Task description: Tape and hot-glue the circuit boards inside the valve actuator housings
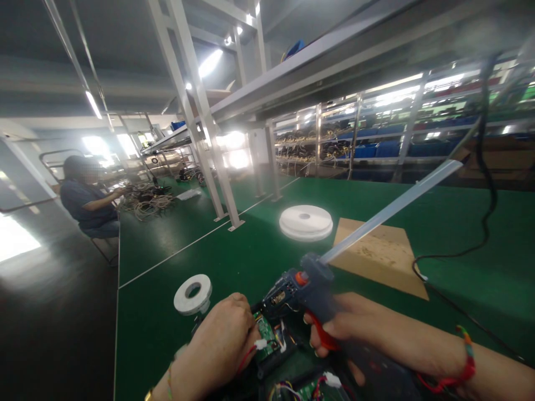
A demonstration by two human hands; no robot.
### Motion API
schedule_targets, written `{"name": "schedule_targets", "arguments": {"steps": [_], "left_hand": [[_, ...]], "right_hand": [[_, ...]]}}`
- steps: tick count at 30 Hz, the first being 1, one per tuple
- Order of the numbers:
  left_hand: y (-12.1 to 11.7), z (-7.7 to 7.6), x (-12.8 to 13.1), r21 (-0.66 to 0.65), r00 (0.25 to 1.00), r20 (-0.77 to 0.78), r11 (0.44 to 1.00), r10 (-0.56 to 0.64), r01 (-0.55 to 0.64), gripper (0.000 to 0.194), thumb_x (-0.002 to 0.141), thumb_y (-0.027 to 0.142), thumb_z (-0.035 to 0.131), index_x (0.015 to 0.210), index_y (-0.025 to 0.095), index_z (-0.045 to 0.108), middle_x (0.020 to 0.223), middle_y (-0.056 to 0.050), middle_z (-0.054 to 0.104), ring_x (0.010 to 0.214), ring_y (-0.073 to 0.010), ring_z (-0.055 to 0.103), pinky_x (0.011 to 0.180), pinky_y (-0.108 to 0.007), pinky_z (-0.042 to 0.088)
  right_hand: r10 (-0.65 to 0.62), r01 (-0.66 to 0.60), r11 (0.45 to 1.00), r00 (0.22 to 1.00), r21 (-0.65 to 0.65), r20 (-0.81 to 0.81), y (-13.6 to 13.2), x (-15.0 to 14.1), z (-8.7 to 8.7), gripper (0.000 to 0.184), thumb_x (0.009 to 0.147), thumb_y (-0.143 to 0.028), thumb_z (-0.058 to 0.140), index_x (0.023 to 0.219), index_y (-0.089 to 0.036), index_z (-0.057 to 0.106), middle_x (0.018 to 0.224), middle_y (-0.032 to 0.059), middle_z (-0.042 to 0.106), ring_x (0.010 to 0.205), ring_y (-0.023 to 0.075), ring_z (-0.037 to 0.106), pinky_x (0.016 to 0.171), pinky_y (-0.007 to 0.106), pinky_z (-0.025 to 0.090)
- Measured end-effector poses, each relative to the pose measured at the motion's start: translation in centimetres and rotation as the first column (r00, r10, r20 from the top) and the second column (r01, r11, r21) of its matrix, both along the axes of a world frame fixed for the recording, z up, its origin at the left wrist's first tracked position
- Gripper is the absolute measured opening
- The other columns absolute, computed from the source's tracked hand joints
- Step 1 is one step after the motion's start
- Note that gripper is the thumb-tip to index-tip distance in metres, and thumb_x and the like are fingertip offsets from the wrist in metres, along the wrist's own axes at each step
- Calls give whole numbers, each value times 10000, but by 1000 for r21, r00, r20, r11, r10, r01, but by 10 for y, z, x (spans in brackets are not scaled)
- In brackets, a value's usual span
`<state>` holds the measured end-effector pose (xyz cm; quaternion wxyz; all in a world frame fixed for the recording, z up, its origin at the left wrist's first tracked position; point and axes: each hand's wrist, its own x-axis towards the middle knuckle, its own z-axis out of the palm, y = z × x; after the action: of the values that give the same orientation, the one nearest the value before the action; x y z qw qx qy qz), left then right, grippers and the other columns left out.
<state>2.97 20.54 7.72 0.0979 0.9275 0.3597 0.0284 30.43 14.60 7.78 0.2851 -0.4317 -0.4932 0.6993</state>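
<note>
A hot glue gun (311, 287) is gripped in my right hand (330, 326), its fingers around the red trigger. A long translucent glue stick (393, 211) juts from the back of the gun. The gun's nozzle points left, over a green circuit board (264, 329) in a black housing (267, 367). My left hand (228, 337) is curled at the board's left side; its fingertips are hidden, so what they pinch does not show. Red wires with a white connector (261, 345) come out beside it. Nearer to me lies another board (309, 390) with coloured wires.
A white tape roll (193, 295) and a larger white roll (306, 223) lie on the green table (159, 334). Cardboard (384, 256) lies under the glue stick. A black cord (485, 239) hangs at right. Metal posts (217, 167) carry a shelf overhead. A person (90, 195) sits far left by cables.
</note>
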Motion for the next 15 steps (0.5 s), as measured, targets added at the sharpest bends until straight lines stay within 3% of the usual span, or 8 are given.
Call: {"name": "schedule_targets", "arguments": {"steps": [15], "left_hand": [[0, -2, -1, -3, 1000, -27, 1000, 13, -14, 243, 875, 210, 480, 636, 196, 516, 763, -50, 637, 795, -189, 570, 780, -316, 458]], "right_hand": [[-33, 36, 999, 996, -39, 87, 0, -8, 14, 428, 742, -460, 719, 1022, -154, 617, 852, 38, 706, 548, 87, 603, 493, 169, 471]]}}
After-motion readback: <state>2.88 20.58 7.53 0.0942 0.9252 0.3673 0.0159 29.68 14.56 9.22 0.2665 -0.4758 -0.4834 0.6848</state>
